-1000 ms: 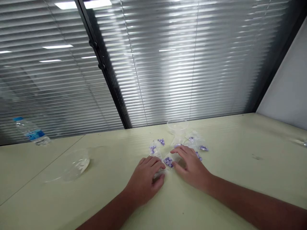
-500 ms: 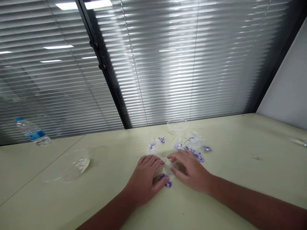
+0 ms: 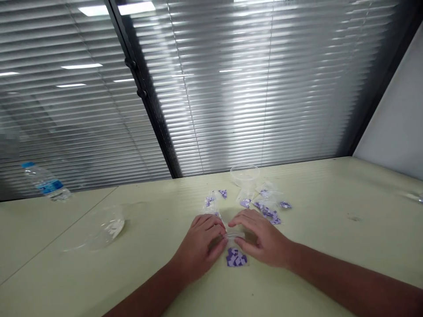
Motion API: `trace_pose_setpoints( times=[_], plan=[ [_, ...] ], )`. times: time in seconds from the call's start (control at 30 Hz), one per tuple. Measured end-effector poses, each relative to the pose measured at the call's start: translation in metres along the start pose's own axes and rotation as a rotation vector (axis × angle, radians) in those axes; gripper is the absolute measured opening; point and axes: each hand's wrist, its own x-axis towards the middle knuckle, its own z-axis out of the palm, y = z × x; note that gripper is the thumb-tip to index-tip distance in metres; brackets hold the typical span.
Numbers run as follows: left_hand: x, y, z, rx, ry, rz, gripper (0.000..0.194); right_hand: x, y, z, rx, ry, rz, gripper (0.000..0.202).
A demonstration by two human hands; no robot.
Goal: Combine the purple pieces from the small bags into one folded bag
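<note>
A small clear zip bag with purple and lilac pieces in its bottom lies on the table in front of me. My left hand pinches the left end of its top edge between thumb and fingers. At the right end, my right hand is curved with thumb and forefinger apart, the thumb tip at or touching the bag's edge. Beyond my hands lie several more clear bags with purple pieces. Another bag with such pieces is just past my left fingers.
A clear round plastic tub stands at the back of the table. To the left lies a large clear plastic bag with something white in it. A tilted water bottle with a blue cap appears far left. Window blinds rise behind.
The small bag has been turned and flattened, so its purple pieces now show below my hands. My left thumb has drawn in to pinch its top edge. My right hand has barely moved.
</note>
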Motion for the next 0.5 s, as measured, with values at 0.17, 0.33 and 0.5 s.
trace_pose_setpoints(
  times=[0.17,0.33,0.5],
  plan=[
    [0.001,0.007,-0.003,-0.004,0.027,0.055,0.005,0.001,0.0,0.001,0.015,-0.047,-0.002,0.008],
    [0.001,0.011,-0.003,0.001,0.067,0.14,0.008,-0.001,0.0,0.001,0.044,-0.066,-0.013,0.011],
    [0.0,0.012,-0.001,0.004,0.102,0.164,0.009,-0.001,-0.002,0.001,0.026,-0.089,-0.044,0.015]
  ],
)
